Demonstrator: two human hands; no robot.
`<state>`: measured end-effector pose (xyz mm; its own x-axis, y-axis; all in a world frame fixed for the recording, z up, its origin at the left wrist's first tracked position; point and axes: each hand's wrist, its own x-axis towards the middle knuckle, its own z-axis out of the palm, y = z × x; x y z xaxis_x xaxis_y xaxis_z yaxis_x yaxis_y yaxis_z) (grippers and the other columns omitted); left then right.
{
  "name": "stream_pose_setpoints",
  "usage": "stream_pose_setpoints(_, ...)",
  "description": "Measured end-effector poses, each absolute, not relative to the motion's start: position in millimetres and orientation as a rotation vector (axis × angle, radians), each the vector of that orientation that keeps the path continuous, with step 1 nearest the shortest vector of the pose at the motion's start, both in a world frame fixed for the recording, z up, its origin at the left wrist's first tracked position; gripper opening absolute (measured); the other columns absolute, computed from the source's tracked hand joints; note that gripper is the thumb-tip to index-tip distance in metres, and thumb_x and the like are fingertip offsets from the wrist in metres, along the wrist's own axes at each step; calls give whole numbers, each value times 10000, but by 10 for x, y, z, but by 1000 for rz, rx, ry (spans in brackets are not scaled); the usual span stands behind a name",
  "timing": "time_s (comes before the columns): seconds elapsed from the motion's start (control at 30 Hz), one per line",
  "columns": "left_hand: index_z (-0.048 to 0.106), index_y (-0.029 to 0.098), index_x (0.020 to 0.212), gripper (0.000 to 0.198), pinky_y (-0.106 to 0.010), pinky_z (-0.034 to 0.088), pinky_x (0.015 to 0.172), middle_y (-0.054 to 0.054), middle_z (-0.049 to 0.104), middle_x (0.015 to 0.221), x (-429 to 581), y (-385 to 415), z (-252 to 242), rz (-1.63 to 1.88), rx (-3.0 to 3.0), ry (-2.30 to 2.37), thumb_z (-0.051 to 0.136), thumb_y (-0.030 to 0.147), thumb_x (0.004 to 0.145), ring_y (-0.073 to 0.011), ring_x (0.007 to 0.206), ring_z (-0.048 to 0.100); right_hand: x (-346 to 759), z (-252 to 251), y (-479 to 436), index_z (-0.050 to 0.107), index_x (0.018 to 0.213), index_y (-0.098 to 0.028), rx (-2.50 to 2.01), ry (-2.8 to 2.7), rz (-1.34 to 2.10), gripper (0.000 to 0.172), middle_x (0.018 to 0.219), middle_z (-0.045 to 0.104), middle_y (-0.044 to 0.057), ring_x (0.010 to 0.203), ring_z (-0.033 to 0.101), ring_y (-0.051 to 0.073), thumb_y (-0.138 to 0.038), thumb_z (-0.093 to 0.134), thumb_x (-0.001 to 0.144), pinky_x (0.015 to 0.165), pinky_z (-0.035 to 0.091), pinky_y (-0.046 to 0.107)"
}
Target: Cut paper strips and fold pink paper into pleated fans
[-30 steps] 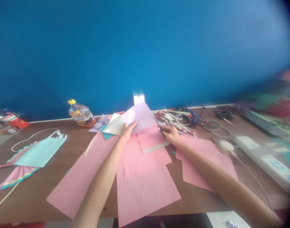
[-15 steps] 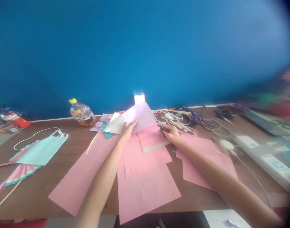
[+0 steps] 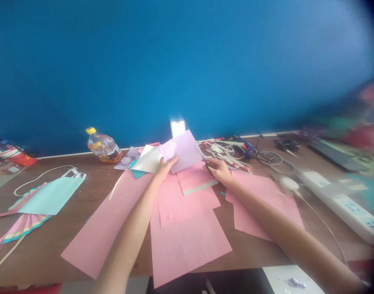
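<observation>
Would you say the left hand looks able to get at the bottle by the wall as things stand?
Probably yes, once it lets go: the left hand grips the lilac paper, and the bottle lies to its left with only flat paper scraps on the table between them.

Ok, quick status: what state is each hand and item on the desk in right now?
left hand: gripping the lilac sheet.
lilac sheet: lifted, tilted.
right hand: closed on dark scissors.
scissors: mostly hidden; open or shut unclear.
bottle: lying down, yellow cap on.
pink sheets: flat, overlapping.
</observation>
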<state>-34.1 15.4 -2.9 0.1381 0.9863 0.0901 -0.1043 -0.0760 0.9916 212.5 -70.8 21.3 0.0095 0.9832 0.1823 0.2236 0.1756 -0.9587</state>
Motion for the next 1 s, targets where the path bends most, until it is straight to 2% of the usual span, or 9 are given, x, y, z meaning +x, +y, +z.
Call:
stream_pose_setpoints(0.23,572,176,1188,634,-439,399,1071,-127,616,1258,-301,113,23,1229,1272,964,799,432,653,-293,1216,543,2128,128,-662,637,1009,-124,-1203,-1349,1025,492,609,520,-21,502,394,86,-488,706,685,456,284,234)
stream_pose_setpoints(0.4,591,163,1170,623,-483,403,1058,-140,640,1206,-302,114,9,1188,1285,952,800,433,650,-315,1185,563,2120,149,-668,606,944,-140,-1191,-1349,1037,464,609,518,-22,522,427,96,-502,712,674,472,296,235)
stream_pose_setpoints(0.57,592,159,1168,601,-465,432,1035,-138,638,1214,-306,102,30,1182,1312,947,789,424,666,-305,1172,571,2123,170,-677,604,874,-141,-1143,-1382,1045,381,614,534,-14,544,446,100,-460,706,693,500,316,236)
stream_pose_setpoints(1.0,607,128,1159,617,-441,423,1021,-134,656,1199,-301,101,20,1117,1340,929,799,410,644,-298,1148,582,2134,164,-685,596,944,-150,-1123,-1395,1051,358,628,543,-20,540,471,108,-422,690,730,483,367,232)
